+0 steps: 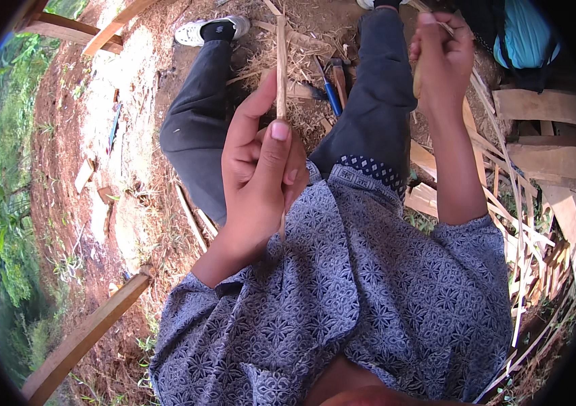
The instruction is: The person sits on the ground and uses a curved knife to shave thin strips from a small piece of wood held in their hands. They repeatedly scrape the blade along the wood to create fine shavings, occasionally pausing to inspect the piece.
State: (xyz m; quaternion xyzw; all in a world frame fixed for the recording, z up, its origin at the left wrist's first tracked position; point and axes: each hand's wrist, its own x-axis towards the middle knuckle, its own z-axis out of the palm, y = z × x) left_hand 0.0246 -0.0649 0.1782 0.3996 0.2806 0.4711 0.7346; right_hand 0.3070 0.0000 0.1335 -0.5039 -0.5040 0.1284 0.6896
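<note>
My left hand (261, 152), in front of my chest, is closed round a thin, pale wooden stick (282, 64), with the thumb pressed along it. The stick points away from me, and its near end shows below the hand against my shirt. Raised at the far right is my right hand (445, 57), its fingers curled closed. A tan piece (418, 80) shows beside its palm and a thin light strip by its fingertips; I cannot make out what the hand holds. The two hands are well apart.
Between my legs lie a blue-handled tool (332, 98), a hammer (339, 80) and wood shavings (294, 57). Split wood strips (426, 199) and boards (541, 108) lie at right, below a teal and black bag (526, 37). A wooden beam (88, 331) slants at lower left.
</note>
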